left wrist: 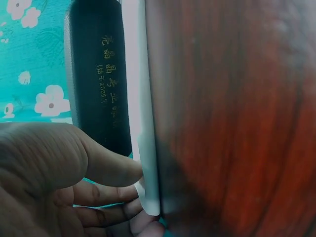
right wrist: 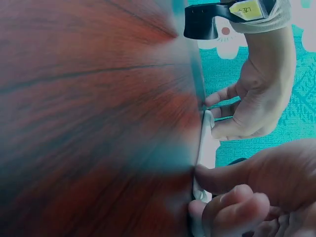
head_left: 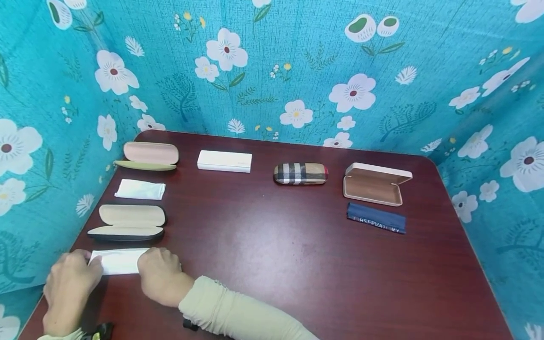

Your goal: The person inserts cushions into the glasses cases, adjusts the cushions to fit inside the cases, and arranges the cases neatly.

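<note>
A folded white cloth lies flat near the table's left front corner, below an open dark glasses case. My left hand pinches its left end; in the left wrist view the thumb presses on top, with fingers at its edge. At the other end my right hand holds the cloth between thumb and curled fingers. Both hands show along the cloth in the right wrist view. The dark case's outside carries gold lettering.
Up the left side are another folded white cloth and an open green-edged case. Along the back stand a white box and a plaid case. An open brown-lined case and a blue cloth lie at right.
</note>
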Demonstrator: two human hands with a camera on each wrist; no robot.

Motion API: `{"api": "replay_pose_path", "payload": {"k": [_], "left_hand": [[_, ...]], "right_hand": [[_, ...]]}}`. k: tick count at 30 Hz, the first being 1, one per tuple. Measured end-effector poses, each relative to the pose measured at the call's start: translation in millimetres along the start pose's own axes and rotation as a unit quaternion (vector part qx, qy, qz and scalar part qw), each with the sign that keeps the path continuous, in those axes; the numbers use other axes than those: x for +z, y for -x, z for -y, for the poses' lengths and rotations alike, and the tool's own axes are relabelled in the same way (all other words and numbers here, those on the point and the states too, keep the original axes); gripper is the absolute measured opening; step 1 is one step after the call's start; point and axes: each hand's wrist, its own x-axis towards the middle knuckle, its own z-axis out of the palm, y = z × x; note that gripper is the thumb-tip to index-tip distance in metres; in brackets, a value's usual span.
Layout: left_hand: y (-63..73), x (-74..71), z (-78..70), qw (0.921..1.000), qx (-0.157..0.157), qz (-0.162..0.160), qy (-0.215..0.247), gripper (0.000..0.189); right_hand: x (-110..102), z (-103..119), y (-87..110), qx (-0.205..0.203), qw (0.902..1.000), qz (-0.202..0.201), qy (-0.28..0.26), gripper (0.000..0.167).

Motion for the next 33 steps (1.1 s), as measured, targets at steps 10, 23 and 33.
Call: {"api": "replay_pose_path", "payload": {"k": [10, 23, 33], "left_hand": [[-1.9, 3.0, 0.6, 0.9986, 0.025, -0.044, 0.014, 0.023], [-0.5, 1.1, 5.0, 0.9986, 0.029, -0.042, 0.014, 0.023], [9.4, -6.5, 4.9, 0.9951, 0.049, -0.076, 0.040, 0.020]], "right_hand": [[-1.7, -4.7, -7.7, 0.023, 0.9960, 0.013, -0.086, 0.045], [5.7, -3.1, -15.2, 0.022, 0.9976, 0.000, -0.065, 0.031], [4.7, -16.1, -13.0, 0.046, 0.9841, -0.003, -0.172, 0.045]]}}
